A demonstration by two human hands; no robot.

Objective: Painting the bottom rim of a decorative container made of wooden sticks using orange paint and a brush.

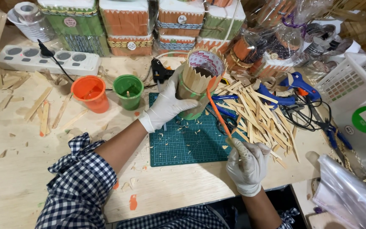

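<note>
While the left hand (pixel 164 107) in its white glove wraps its fingers around the stick-clad cylinder (pixel 197 82), that cylinder is held just above the green cutting mat (pixel 183 140), tilted so its long axis leans up and away from the person, the open mouth with its jagged stick tips facing up and to the right. Its lower end is green and partly hidden behind the glove. The right hand (pixel 246 163), also gloved, has its fingers closed on the lower end of an orange-handled paintbrush (pixel 217 112), which slants up and left toward the cylinder's rim; the bristle end is hard to make out against the sticks. A heap of loose wooden sticks (pixel 255 112) lies just right of the mat on the counter (pixel 22 169). An orange cup (pixel 90 92) and a green cup (pixel 128 90) stand left of the mat. A blue glue gun (pixel 297 82) lies beyond the heap, its cord tangled and partly cut off from view.
</note>
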